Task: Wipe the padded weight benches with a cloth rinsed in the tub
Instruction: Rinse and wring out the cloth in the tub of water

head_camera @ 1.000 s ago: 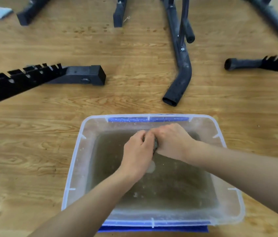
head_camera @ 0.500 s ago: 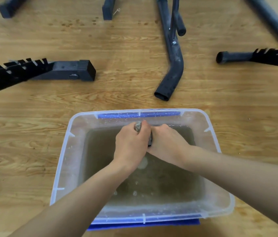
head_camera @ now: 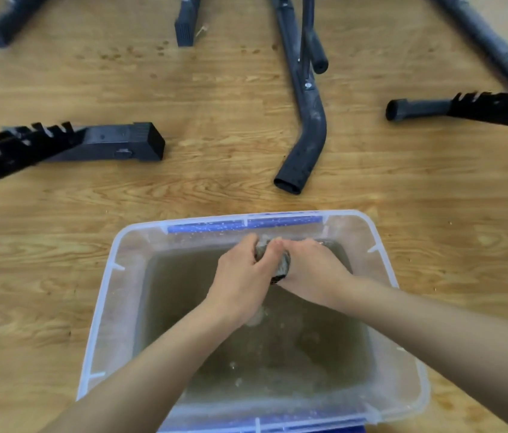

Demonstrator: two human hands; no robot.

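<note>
1. Both hands over the far end of the tub [head_camera: 103, 310]: left hand [head_camera: 243, 282] and right hand [head_camera: 312, 273], fingers curled tight around a balled dark cloth [head_camera: 281, 265] between them, held just above the water.
2. Risk: a hard wring so near the far rim could spray dirty water onto the wood floor [head_camera: 59, 245], leaving it slippery.
3. Risk: murky water likely re-soils the cloth and streaks the pads.
4. Tub: clear plastic, brownish water [head_camera: 277, 354] with bubbles, nothing else visible inside.
5. Bench frame legs [head_camera: 309, 126] lie beyond; no pads in view.

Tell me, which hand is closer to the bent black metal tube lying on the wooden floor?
Right. The right hand lies almost straight below the bent black metal tube; the left hand sits farther off to its left.
</note>
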